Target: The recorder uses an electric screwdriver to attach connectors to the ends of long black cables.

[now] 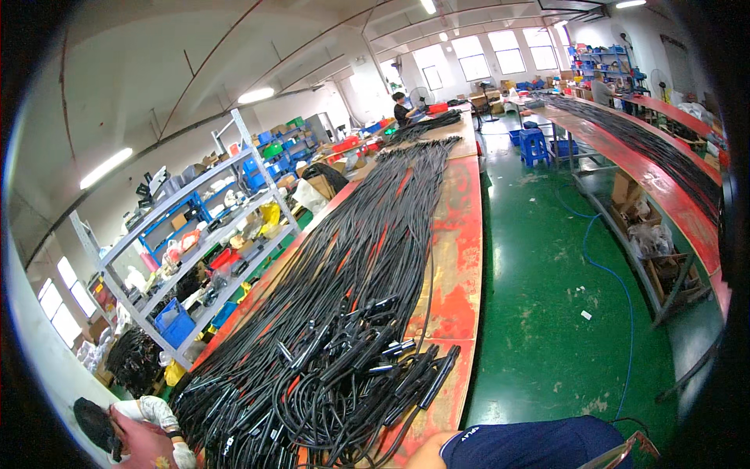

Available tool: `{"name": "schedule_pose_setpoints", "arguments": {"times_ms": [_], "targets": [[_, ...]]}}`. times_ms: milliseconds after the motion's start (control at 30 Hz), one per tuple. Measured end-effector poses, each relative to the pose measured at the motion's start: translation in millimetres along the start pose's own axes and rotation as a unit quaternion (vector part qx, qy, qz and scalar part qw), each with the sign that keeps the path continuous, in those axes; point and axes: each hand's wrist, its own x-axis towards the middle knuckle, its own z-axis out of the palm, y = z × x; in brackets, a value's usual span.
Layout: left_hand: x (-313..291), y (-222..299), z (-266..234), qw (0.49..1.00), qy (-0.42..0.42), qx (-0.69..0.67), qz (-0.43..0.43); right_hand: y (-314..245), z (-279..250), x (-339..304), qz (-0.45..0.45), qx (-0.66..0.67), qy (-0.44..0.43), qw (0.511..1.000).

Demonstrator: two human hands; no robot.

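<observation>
Neither my left hand nor my right hand shows in the head view. At the lower edge a navy sleeve (516,447) with a bit of bare arm (431,453) cuts into the picture; its hand is out of sight. Just beyond it, many long black cables (344,242) lie side by side along a worn red and tan table (457,266). Their near ends carry black cylindrical connectors (439,377), some with shiny tips. Several loops of cable (324,410) are piled at the near end.
A co-worker (141,430) leans at the table's lower left; another person (402,109) is at the far end. Grey shelving (195,187) with mixed parts stands left. Right of the green floor (539,313) runs a second cable table (625,152). A blue hose (625,293) crosses the floor near blue stools (534,147).
</observation>
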Motion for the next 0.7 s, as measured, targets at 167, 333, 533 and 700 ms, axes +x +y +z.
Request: {"name": "schedule_pose_setpoints", "arguments": {"times_ms": [167,333,533,700], "targets": [[4.0,16.4,7.0,1.0,0.001,-0.027,0.011,3.4,0.7,6.4,-0.009,0.027,0.002,1.0],[-2.4,3.2,-2.7,1.0,0.001,-0.015,0.003,-41.1,10.7,40.3,-0.044,0.018,-0.149,0.988],[-8.9,-9.3,-5.3,1.0,-0.006,-0.02,0.001,-15.3,27.6,31.5,-0.037,0.027,-0.168,0.985],[-11.3,-20.2,-11.3,1.0,-0.006,-0.01,0.002,2.9,44.3,34.5,-0.09,0.085,-0.152,0.981]]}}
